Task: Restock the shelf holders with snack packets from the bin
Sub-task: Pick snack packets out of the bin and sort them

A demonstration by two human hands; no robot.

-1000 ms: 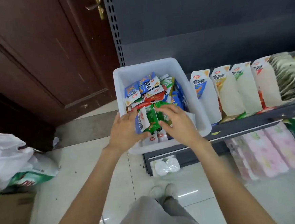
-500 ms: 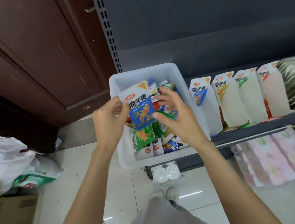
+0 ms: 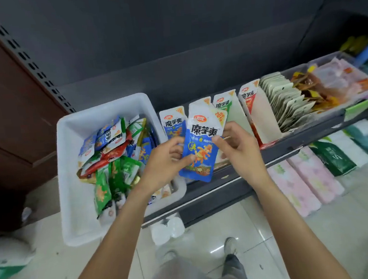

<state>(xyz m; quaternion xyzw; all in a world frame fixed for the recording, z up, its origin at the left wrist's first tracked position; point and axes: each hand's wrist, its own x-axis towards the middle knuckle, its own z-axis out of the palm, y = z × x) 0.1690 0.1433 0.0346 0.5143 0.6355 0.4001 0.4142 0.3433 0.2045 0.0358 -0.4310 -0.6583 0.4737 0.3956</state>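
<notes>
I hold a blue-and-white snack packet (image 3: 202,146) upright in front of the shelf holders. My left hand (image 3: 165,162) pinches its lower left edge and my right hand (image 3: 238,146) pinches its right edge. The white plastic bin (image 3: 72,130) stands to the left on the shelf's end, filled with several blue, red and green packets (image 3: 114,156). Behind the packet stand white cardboard holders: a blue-labelled holder (image 3: 174,122), a green-labelled holder (image 3: 224,104) and a red-labelled holder (image 3: 251,98).
Right of the holders are a row of pale pouches (image 3: 285,100) and a clear tray of orange snacks (image 3: 332,81). Pink tissue packs (image 3: 307,184) and green packs (image 3: 332,158) lie under the shelf. A brown door (image 3: 11,109) is at the left, bags (image 3: 7,254) on the floor.
Both hands lifted the blue packet out of the bin and carried it right, in front of the holders. The camera view swung right along the shelf.
</notes>
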